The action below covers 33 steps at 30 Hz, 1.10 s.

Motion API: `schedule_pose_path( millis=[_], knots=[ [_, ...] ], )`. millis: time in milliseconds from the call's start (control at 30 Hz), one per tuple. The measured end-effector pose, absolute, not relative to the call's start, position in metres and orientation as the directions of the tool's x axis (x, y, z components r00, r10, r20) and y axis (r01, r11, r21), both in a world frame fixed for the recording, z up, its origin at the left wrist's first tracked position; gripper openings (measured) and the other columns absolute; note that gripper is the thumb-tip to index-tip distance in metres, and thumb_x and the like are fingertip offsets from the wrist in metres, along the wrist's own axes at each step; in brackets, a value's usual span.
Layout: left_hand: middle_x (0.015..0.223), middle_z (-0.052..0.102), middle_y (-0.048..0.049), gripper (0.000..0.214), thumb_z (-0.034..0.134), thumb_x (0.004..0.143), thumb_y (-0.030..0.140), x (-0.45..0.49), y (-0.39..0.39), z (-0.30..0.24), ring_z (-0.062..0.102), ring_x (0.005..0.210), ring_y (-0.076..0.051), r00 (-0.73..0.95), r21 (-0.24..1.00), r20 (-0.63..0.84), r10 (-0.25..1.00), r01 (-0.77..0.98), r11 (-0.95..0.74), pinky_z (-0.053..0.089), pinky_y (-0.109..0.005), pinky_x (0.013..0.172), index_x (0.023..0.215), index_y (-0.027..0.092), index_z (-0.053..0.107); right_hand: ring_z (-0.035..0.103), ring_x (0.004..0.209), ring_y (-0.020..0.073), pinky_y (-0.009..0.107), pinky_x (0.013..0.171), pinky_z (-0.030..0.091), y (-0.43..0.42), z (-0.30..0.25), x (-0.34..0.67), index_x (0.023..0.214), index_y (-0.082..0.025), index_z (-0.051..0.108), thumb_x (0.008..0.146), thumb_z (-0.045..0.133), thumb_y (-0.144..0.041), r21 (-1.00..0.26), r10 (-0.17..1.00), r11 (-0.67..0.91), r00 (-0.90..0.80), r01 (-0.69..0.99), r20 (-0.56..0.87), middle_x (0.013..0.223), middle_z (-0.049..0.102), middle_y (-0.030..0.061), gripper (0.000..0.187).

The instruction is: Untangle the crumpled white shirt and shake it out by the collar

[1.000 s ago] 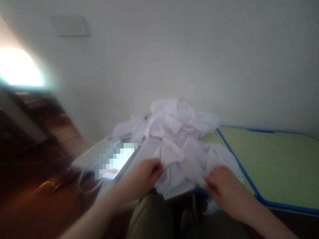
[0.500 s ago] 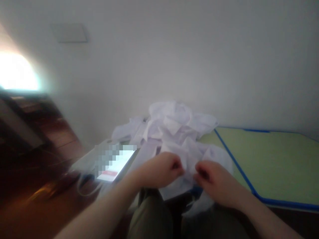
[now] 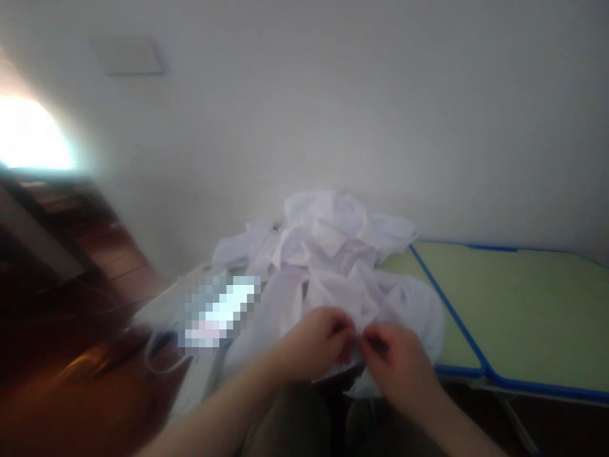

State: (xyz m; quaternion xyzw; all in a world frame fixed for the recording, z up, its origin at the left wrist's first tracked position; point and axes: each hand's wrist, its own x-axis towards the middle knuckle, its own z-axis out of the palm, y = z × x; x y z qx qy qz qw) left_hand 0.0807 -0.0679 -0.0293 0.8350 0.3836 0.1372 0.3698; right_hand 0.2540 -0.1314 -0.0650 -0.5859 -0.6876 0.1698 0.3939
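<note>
**Two hands over white cloth at the front edge of a worktop**

A pale wall rises behind the back edge of a green worktop with blue edging. White cloth lies crumpled on its left part, from back edge to front, with a portion hanging below the front edge. By the left edge is a white flat item. Left hand and right hand nearly meet above the front edge, fingers curled, gaps narrow; whether they grip cloth cannot be told. Beside the flat item glows a screen.
</note>
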Motion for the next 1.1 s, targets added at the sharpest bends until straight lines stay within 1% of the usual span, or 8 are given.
schedule_pose_path(
  millis=[200,333,433,633,767,867,967,1100],
  knots=[
    [0.073,0.067,-0.0039,0.029,0.044,0.089,0.035,0.084,-0.076,-0.032,0.058,0.067,-0.015,0.593,0.725,0.018,0.805,0.547,-0.418,0.038,-0.025,0.059,0.080,0.017,0.066,0.058,0.066,0.0151,0.024,0.063,0.040,-0.137,-0.072,0.250,0.078,-0.019,0.070,0.087,0.054,-0.032,-0.685,0.900,0.293,0.049,0.668,0.433,0.072,0.067,0.0032,0.022],
    [0.072,0.066,-0.0024,0.027,0.045,0.088,0.033,0.084,-0.076,-0.039,0.057,0.066,-0.015,0.575,0.755,0.015,0.818,0.529,-0.386,0.037,-0.024,0.057,0.080,0.017,0.065,0.059,0.073,0.0152,0.024,0.069,0.041,-0.139,-0.072,0.252,0.083,-0.019,0.068,0.088,0.053,-0.025,-0.596,0.835,0.432,-0.051,0.677,0.548,0.078,0.066,0.0038,0.017],
    [0.069,0.065,-0.0017,0.026,0.045,0.087,0.032,0.082,-0.076,-0.040,0.057,0.066,-0.014,0.585,0.759,0.019,0.811,0.519,-0.393,0.037,-0.024,0.058,0.079,0.018,0.065,0.058,0.073,0.0134,0.023,0.068,0.041,-0.138,-0.070,0.256,0.083,-0.019,0.065,0.091,0.046,-0.020,-0.582,0.814,0.518,-0.152,0.627,0.560,0.079,0.065,0.0029,0.021],
    [0.072,0.064,-0.0018,0.024,0.046,0.086,0.028,0.082,-0.079,-0.034,0.056,0.068,-0.014,0.612,0.748,0.013,0.791,0.519,-0.414,0.036,-0.024,0.059,0.077,0.017,0.065,0.057,0.064,0.0115,0.021,0.062,0.039,-0.134,-0.072,0.261,0.078,-0.019,0.065,0.089,0.049,-0.021,-0.592,0.844,0.465,-0.130,0.658,0.520,0.070,0.063,0.0004,0.019],
    [0.072,0.063,-0.0016,0.024,0.045,0.087,0.029,0.085,-0.087,-0.031,0.055,0.067,-0.013,0.590,0.735,0.060,0.805,0.520,-0.436,0.034,-0.024,0.058,0.076,0.017,0.062,0.057,0.062,0.0121,0.021,0.061,0.039,-0.134,-0.078,0.258,0.080,-0.018,0.066,0.087,0.050,-0.023,-0.515,0.808,0.453,-0.090,0.727,0.583,0.067,0.063,0.0018,0.018],
    [0.072,0.062,-0.0014,0.021,0.052,0.085,0.034,0.089,-0.093,-0.032,0.053,0.066,-0.013,0.572,0.730,0.080,0.816,0.524,-0.439,0.033,-0.024,0.056,0.077,0.017,0.061,0.057,0.063,0.0132,0.022,0.062,0.038,-0.134,-0.081,0.255,0.078,-0.018,0.065,0.084,0.051,-0.024,-0.483,0.796,0.426,-0.063,0.765,0.602,0.066,0.062,0.0031,0.016],
    [0.070,0.060,-0.0016,0.024,0.051,0.086,0.036,0.092,-0.094,-0.036,0.050,0.064,-0.013,0.526,0.703,0.110,0.843,0.558,-0.440,0.032,-0.025,0.056,0.074,0.017,0.059,0.059,0.066,0.0142,0.023,0.063,0.041,-0.132,-0.078,0.252,0.080,-0.018,0.066,0.084,0.050,-0.024,-0.569,0.838,0.403,-0.038,0.717,0.545,0.070,0.064,0.0038,0.017],
    [0.069,0.059,-0.0012,0.028,0.043,0.091,0.031,0.094,-0.092,-0.040,0.049,0.065,-0.013,0.500,0.671,0.169,0.849,0.573,-0.471,0.032,-0.025,0.058,0.071,0.018,0.057,0.059,0.066,0.0144,0.023,0.060,0.043,-0.128,-0.067,0.253,0.080,-0.018,0.067,0.086,0.053,-0.033,-0.809,0.944,0.263,0.035,0.526,0.329,0.073,0.066,0.0031,0.021]
  ],
)
